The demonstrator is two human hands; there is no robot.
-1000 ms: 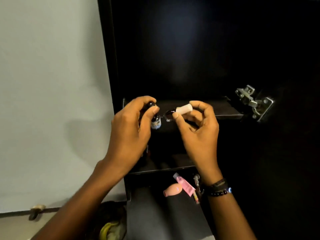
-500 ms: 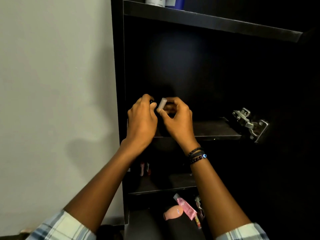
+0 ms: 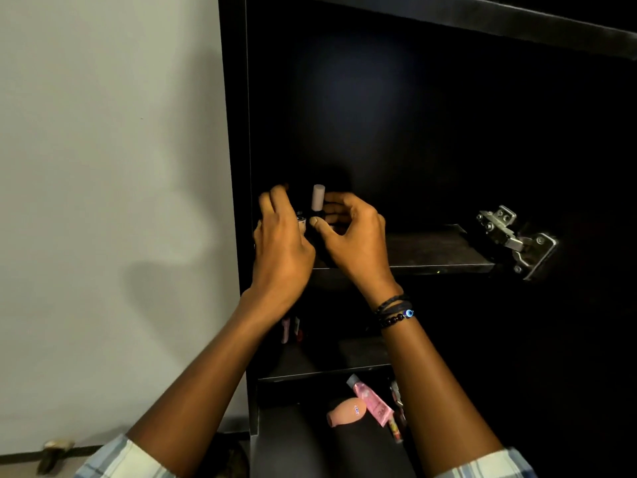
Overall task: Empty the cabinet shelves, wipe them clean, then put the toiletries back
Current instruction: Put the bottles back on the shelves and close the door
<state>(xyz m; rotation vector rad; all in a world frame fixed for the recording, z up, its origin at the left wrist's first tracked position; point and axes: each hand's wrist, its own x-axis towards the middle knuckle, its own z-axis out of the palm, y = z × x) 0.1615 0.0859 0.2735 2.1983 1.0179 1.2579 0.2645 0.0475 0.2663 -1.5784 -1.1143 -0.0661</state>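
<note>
Head view, open dark cabinet (image 3: 448, 132) beside a pale wall (image 3: 103, 167). Both hands at the left end of the middle shelf (image 3: 431, 251), setting small toiletries upright.

Left hand (image 3: 281, 257): fingers curled loosely round a small dark bottle (image 3: 301, 220), of which only the neck and a strip of pale label show; whether gripped firmly or merely steadied, cannot tell. Right hand (image 3: 355, 243): thumb and fingertips pinched low on a dark vial with a pale cap (image 3: 317, 198), cap pointing up, body almost lost against the black interior. Whether either base already touches the shelf: hidden by the hands.

Judged as the return stage: shelf surface bare to the right, a hinge (image 3: 517, 241) at its far end, further items visible on the shelf below (image 3: 291, 329) and more on the lowest level, among them a pink bottle (image 3: 346, 410) and a pink tube (image 3: 372, 403) lying flat.

For a clean placement:
- Lower each base flat onto the shelf before opening the fingers; tall narrow shapes, likely to tip.
- Keep the two items just apart, so that withdrawing one hand does not knock the other's item.
- Release the vial first, holding low near the base, not by the cap.
- Draw the hands straight back and out, clear of the shelf edge.
- Set well back from the front edge, close to the left wall, leaving the rest of the shelf free.
</note>
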